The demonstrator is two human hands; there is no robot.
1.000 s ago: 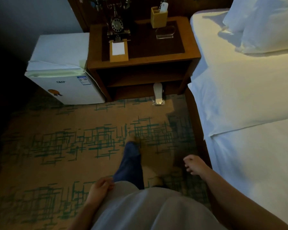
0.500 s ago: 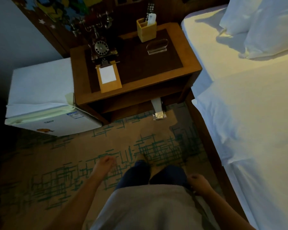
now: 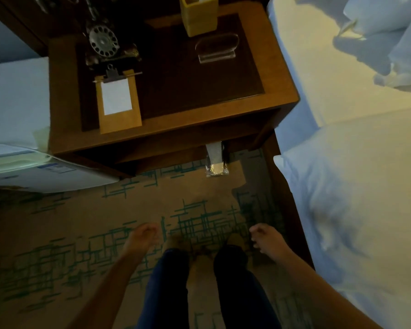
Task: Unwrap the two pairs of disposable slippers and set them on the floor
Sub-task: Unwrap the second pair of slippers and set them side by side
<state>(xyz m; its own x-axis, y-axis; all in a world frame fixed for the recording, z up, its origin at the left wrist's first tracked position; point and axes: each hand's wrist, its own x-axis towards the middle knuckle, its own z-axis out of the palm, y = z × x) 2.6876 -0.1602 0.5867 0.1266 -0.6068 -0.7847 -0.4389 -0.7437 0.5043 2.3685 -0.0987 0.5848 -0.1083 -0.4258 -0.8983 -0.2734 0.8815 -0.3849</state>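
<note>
A white slipper pack in clear shiny wrap (image 3: 215, 160) sticks out from under the nightstand (image 3: 171, 134) onto the carpet, partly hidden by the lower shelf. My left hand (image 3: 144, 236) hangs loosely curled over the carpet, holding nothing, down and left of the pack. Near the bed edge, lower right of the pack, my right hand (image 3: 265, 237) is also loosely curled and holds nothing. My two legs in dark trousers stand between the hands.
The nightstand carries a rotary phone (image 3: 103, 41), a clipboard notepad (image 3: 118, 100), a yellow holder (image 3: 198, 15) and a clear stand (image 3: 216, 48). A white mini fridge (image 3: 17, 129) stands at left. The bed (image 3: 356, 176) with pillows fills the right side.
I have stepped closer to the nightstand, so it and the pack look larger. Both hands have come forward and now hang in front of my legs.
</note>
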